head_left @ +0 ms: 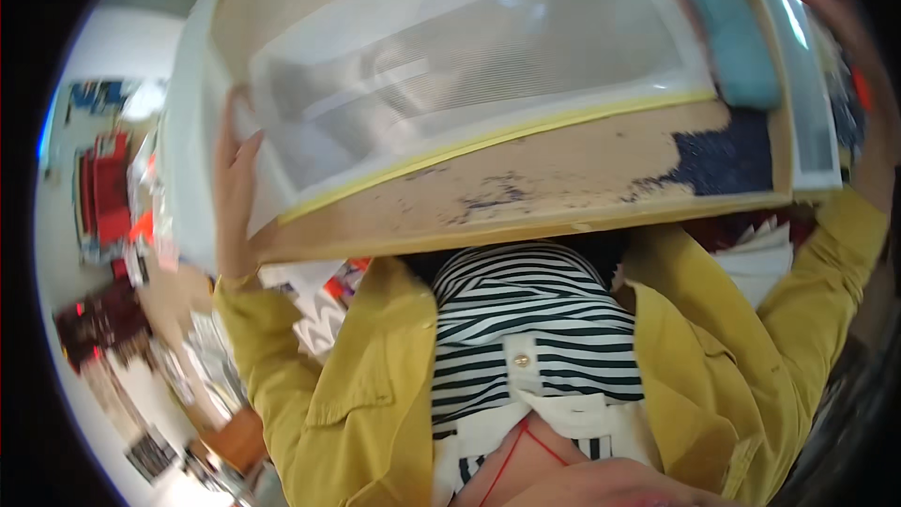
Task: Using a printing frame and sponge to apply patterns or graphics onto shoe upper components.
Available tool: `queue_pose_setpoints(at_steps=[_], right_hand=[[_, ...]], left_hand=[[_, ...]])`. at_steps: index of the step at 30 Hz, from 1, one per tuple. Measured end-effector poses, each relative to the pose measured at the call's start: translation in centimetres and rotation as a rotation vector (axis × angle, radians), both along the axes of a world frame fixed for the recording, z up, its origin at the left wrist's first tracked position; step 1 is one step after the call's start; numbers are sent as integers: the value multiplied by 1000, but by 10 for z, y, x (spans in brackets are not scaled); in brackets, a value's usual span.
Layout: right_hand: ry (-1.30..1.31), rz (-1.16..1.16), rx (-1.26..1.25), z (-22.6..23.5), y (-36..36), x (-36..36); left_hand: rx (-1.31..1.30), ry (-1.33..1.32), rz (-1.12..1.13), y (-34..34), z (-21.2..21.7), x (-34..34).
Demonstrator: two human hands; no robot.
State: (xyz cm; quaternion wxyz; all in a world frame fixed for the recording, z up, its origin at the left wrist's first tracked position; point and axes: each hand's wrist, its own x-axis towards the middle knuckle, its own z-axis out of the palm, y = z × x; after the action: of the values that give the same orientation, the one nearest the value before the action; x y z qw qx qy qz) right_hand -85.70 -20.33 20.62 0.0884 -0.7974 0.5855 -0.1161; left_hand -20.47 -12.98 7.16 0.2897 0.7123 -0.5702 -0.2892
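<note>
A large tan-rimmed frame (526,237) is held up in front of my chest, slightly tilted. On its tan face lies a whitish, see-through panel (563,38) with fine grey lines and a yellow strip along its near edge. Dark, worn-looking patches mark the tan face, most of all at the lower right. A soft-looking teal piece (737,38) is at the panel's right end. My left hand (235,164) grips the frame's left side, thumb on the inner side. Beside the right edge is my right hand (831,5), raised and partly lost in the dark rim; its grip is unclear.
A clear, shiny strip with a white border (817,131) runs along the frame's right side. Papers (760,258) lie below the right corner. To the left, a cluttered room shows red items (108,188), loose papers and an orange-brown box (236,439).
</note>
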Motion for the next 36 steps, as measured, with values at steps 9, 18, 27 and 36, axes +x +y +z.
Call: queue_pose_setpoints(at_steps=[9, 18, 27, 36], right_hand=[[-478, -369, 555, -192, -75, -61], [-214, -372, 859, -215, -80, -11], [-374, -502, 1125, -232, -86, -6], [-468, -147, 547, -266, -75, -44]], left_hand=[[-155, -137, -215, 33, 68, 27], [-29, 133, -108, 33, 64, 19], [-21, 59, -92, 32, 70, 8], [-92, -391, -213, 21, 69, -14]])
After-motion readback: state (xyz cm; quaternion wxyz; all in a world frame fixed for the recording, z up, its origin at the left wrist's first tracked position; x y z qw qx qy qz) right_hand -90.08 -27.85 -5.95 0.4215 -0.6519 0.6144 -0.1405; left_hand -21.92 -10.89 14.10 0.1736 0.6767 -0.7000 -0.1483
